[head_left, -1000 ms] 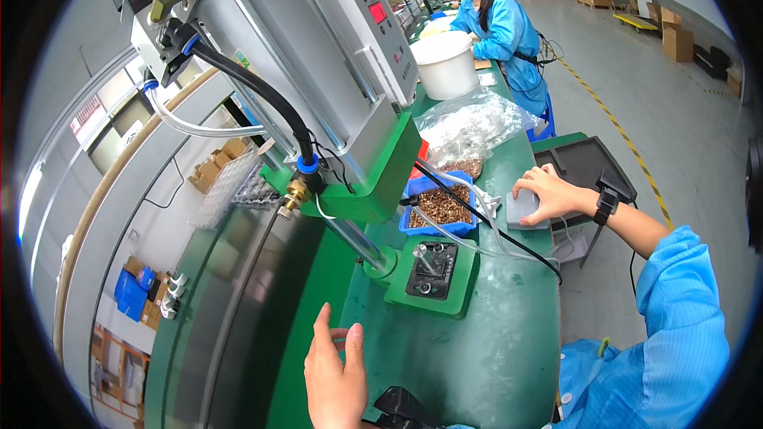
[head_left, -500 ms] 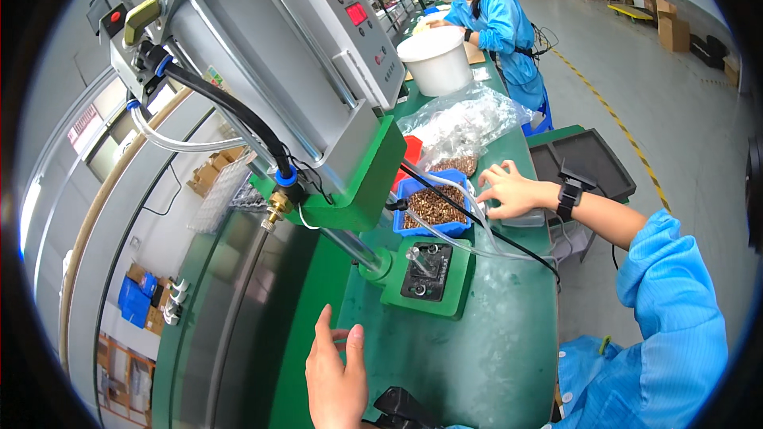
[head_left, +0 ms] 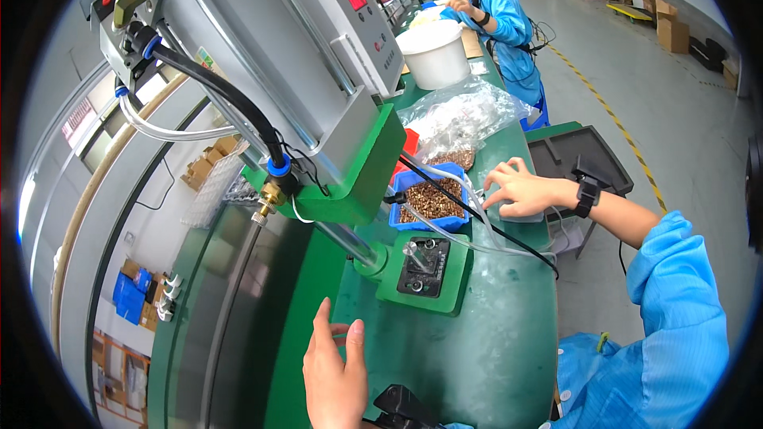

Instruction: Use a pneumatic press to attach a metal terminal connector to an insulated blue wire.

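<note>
Two hands apart — right hand (head_left: pixel 523 189) splayed beside blue tray (head_left: pixel 429 200)

White bucket (head_left: pixel 435 54) at 12 o'clock on the green bench (head_left: pixel 493 349), crumpled clear plastic bag (head_left: pixel 461 115) just below it. Co-worker in a blue coat (head_left: pixel 509 28) at 1 o'clock, bent over the far end of the bench; black tray (head_left: pixel 580 155) off the bench edge at 3 o'clock. Cardboard boxes (head_left: pixel 671 32) on the grey floor at 2 o'clock, yellow floor line (head_left: pixel 612 119) running between them and the bench.
</note>
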Tool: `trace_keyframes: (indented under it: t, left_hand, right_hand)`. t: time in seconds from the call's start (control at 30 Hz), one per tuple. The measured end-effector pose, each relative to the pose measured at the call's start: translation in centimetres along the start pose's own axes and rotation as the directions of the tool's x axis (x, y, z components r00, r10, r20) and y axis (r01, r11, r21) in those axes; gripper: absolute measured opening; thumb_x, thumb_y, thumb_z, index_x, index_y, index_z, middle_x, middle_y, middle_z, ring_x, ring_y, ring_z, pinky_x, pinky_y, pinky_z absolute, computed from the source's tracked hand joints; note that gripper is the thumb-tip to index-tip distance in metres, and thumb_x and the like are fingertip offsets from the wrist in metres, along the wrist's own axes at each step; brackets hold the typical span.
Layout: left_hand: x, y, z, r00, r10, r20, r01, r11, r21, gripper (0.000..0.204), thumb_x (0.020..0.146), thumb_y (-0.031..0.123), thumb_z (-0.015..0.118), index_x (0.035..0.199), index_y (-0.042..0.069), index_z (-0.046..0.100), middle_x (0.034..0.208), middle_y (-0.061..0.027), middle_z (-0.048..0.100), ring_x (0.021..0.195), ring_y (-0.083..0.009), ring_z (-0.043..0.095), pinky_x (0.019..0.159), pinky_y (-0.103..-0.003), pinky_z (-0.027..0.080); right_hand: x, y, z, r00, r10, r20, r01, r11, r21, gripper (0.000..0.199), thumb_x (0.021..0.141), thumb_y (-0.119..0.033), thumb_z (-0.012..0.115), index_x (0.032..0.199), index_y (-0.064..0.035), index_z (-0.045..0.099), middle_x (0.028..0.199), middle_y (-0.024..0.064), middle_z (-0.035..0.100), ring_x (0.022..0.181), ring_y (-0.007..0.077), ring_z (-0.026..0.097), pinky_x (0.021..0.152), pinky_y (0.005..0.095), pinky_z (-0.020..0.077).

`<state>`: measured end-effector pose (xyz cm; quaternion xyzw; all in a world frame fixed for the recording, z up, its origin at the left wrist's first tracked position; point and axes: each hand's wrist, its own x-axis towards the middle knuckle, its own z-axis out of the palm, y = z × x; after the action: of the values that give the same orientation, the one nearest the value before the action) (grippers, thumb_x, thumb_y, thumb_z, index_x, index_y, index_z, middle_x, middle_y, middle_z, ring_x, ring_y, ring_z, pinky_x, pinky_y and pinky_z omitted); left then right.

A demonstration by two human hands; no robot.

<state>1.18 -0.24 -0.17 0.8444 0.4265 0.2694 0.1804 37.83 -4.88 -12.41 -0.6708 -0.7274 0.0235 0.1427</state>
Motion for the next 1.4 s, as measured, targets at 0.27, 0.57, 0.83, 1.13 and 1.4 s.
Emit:
trace_keyframes:
  t: [0.27, 0.57, 0.83, 1.13, 1.4]
  left_hand:
    - [-0.4, 0.3, -0.2, 1.000, -0.018, 0.006, 0.018, 1.000, 0.003, 0.040, 0.085, 0.022, 0.052, 0.119, 0.002, 0.044, 0.090, -0.0196, 0.059, 0.082, -0.0358, 0.056, 0.070, -0.037, 0.044]
    - [-0.3, 0.0, -0.1, 1.000, -0.004, 0.003, 0.004, 1.000, 0.013, 0.040, 0.086, 0.023, 0.051, 0.119, 0.002, 0.044, 0.091, -0.0202, 0.059, 0.083, -0.0363, 0.056, 0.072, -0.038, 0.044]
    - [-0.4, 0.6, -0.1, 0.999, -0.026, 0.020, 0.026, 1.000, 0.014, 0.040, 0.085, 0.022, 0.051, 0.118, 0.001, 0.044, 0.090, -0.0211, 0.059, 0.083, -0.0364, 0.056, 0.071, -0.038, 0.043]
    - [-0.2, 0.3, 0.1, 1.000, -0.006, 0.018, 0.005, 1.000, 0.024, 0.041, 0.085, 0.023, 0.051, 0.118, 0.000, 0.044, 0.090, -0.0212, 0.059, 0.084, -0.0359, 0.056, 0.071, -0.038, 0.043]
    - [-0.2, 0.2, 0.3, 1.000, 0.000, 0.009, -0.001, 0.998, 0.058, 0.038, 0.086, 0.023, 0.050, 0.117, 0.000, 0.045, 0.089, -0.0188, 0.060, 0.080, -0.0332, 0.057, 0.069, -0.037, 0.044]
  right_hand:
    - [0.1, -0.6, -1.0, 0.999, -0.032, -0.024, 0.033, 0.998, 0.046, 0.032, 0.069, -0.021, 0.051, 0.098, -0.0139, 0.064, 0.109, 0.0076, 0.047, 0.108, 0.0222, 0.036, 0.096, 0.0447, 0.0148]
    - [-1.7, 0.2, -2.3, 0.921, 0.140, -0.362, -0.123, 0.990, 0.068, 0.029, 0.079, -0.029, 0.054, 0.105, -0.0157, 0.057, 0.101, 0.0064, 0.049, 0.101, 0.0209, 0.039, 0.092, 0.0390, 0.0186]
    - [-0.3, 1.9, 0.6, 0.844, 0.271, -0.464, -0.165, 0.953, 0.255, 0.035, 0.084, -0.027, 0.050, 0.113, -0.0076, 0.047, 0.095, 0.0080, 0.052, 0.095, 0.0231, 0.044, 0.087, 0.0344, 0.0302]
    - [-1.4, 2.5, 1.9, 0.807, 0.513, -0.292, -0.230, 0.729, 0.645, 0.046, 0.087, -0.029, 0.049, 0.123, -0.0041, 0.036, 0.096, 0.0102, 0.052, 0.081, 0.0154, 0.049, 0.073, 0.0283, 0.0416]
    - [-1.0, 4.2, 2.6, 0.798, 0.522, -0.302, -0.224, 0.722, 0.654, 0.046, 0.087, -0.031, 0.047, 0.125, -0.0075, 0.035, 0.097, 0.0091, 0.052, 0.080, 0.0130, 0.049, 0.072, 0.0266, 0.0417]
